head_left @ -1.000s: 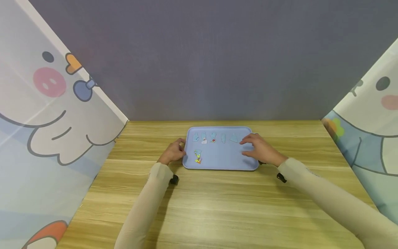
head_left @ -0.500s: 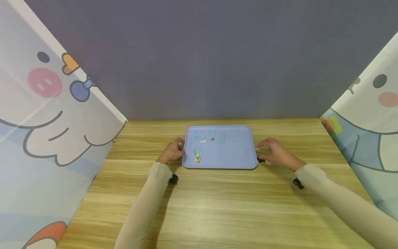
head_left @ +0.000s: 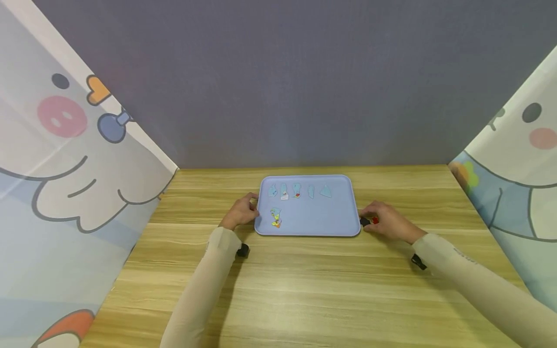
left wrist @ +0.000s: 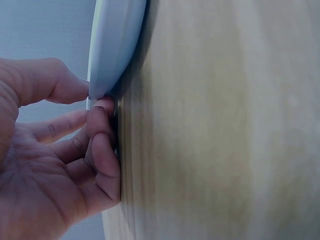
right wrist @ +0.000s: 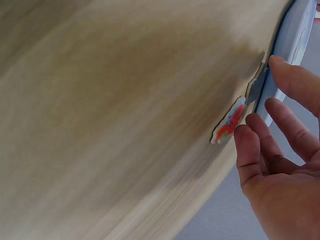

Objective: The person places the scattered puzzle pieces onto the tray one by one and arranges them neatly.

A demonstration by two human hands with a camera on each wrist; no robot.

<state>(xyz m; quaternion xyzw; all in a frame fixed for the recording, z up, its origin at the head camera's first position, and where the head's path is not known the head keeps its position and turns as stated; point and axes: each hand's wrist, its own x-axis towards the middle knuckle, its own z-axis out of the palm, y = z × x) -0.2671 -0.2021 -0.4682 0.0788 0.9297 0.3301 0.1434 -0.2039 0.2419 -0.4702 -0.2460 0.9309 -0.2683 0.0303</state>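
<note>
My left hand holds the left rim of a light blue tray; in the left wrist view its thumb lies on the rim, with curled fingers low against the edge. Past the tray's right side, my right hand reaches down with fingers bent and apart. Under it on the table are a dark flat piece, beside the tray, and a red and blue jigsaw-like piece. The right wrist view shows the thumb tip close to the dark piece and other fingertips near the red one.
Several pale blue flat pieces, among them a triangular one, form a row along the tray's far side. Colourful yellow and green pieces lie at its near left. A grey partition rises behind the wooden table.
My right hand has left the tray's right part, moved right past the rim and lowered to the loose pieces. A red piece now shows there. My left hand stays at the left rim.
</note>
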